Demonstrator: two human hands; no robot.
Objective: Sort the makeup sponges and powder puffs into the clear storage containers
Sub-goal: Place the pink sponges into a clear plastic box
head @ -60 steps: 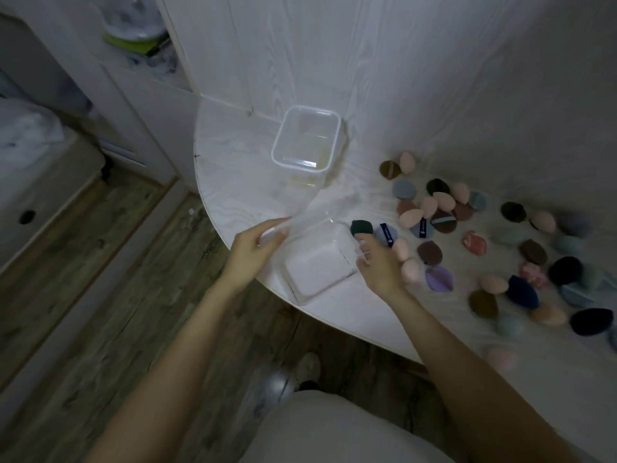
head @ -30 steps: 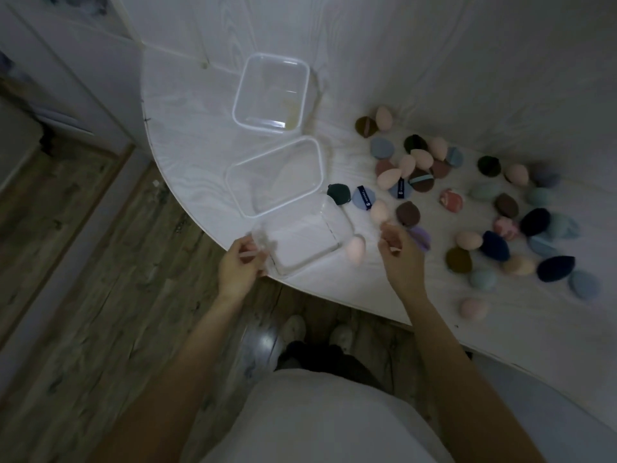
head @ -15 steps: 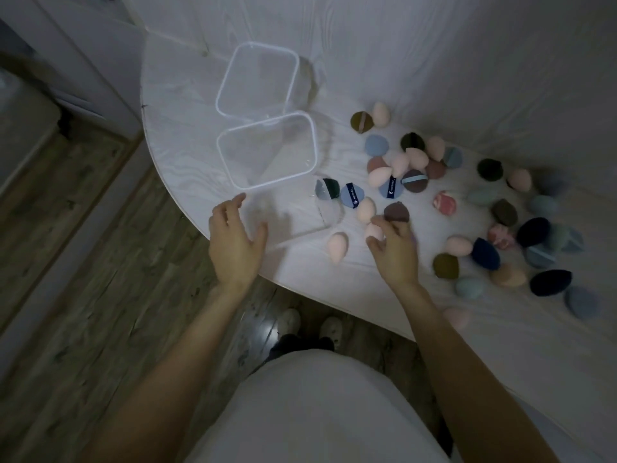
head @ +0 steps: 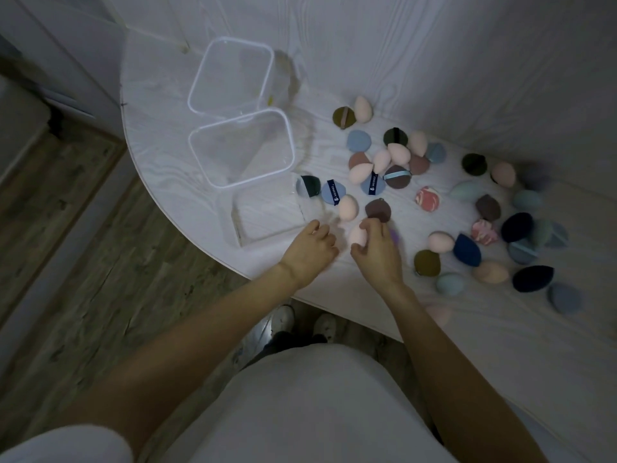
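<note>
gripping one pink sponge [head: 356,236], the right hand [head: 377,252] sits beside the loose-fingered, unladen left hand [head: 309,250], near three clear containers [head: 242,148].

clear containers [head: 241,147]: 2 | clear lid [head: 267,217]: 1 | pink egg sponges [head: 348,208]: about 10 | sponges and puffs overall: roughly 35; exact count unclear

Containers [head: 241,147] left of sponges [head: 447,208]
</note>
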